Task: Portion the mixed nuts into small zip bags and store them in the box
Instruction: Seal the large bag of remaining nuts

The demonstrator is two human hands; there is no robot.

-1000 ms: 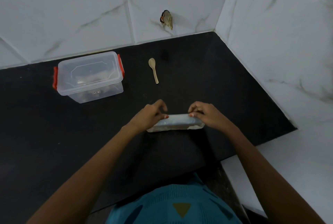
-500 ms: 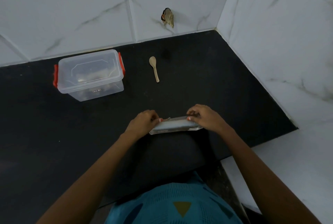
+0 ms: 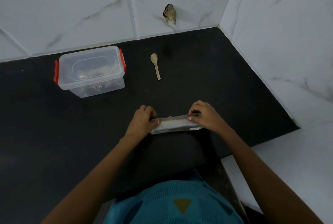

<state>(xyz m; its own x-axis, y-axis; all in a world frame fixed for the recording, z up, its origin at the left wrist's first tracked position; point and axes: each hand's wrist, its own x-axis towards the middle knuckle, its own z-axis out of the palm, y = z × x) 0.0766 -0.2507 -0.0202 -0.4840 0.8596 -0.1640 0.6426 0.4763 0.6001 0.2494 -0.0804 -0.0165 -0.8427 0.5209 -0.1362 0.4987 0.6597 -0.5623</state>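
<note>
We pinch the clear bag (image 3: 177, 125) at both ends, left hand (image 3: 142, 122) and right hand (image 3: 207, 117) curled on it, on the tabletop (image 3: 198, 72) before us, probably opening it. Next, unclip the shut box (image 3: 91, 72).
</note>
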